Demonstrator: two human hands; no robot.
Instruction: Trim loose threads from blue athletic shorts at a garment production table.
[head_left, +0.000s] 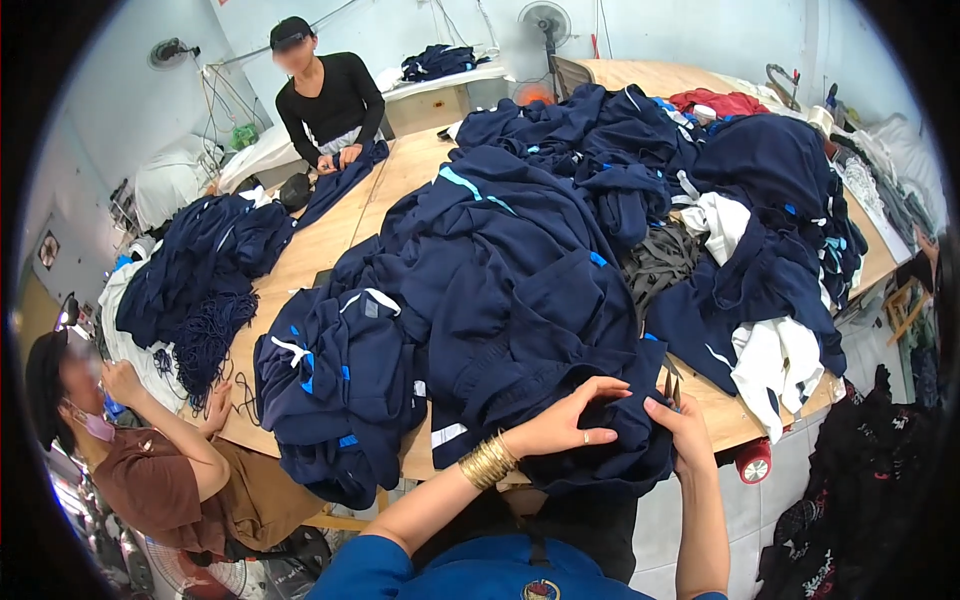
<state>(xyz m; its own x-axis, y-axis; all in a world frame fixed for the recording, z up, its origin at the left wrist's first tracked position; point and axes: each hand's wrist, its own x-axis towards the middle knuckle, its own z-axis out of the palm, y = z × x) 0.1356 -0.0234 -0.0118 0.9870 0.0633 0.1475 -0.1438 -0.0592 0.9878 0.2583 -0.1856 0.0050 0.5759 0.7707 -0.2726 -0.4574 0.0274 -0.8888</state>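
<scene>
At six o'clock our left hand [560, 425] and right hand [683, 425] pinch one dark navy fabric garment [600, 455], while the heaped wooden table [320, 250] suggests most remain.

So the navy garment [590, 440] sits at the lower centre of the frame, right at the near edge of the wooden table [330, 240]. It's dark blue, soft and crumpled, bunched into thick folds, with its lower part drooping over the table edge. It's the front end of a big heap of the same navy clothing that runs up toward the upper right. A small pair of metal snips [671, 388] pokes up just beside its right side, tips pointing upward.
</scene>
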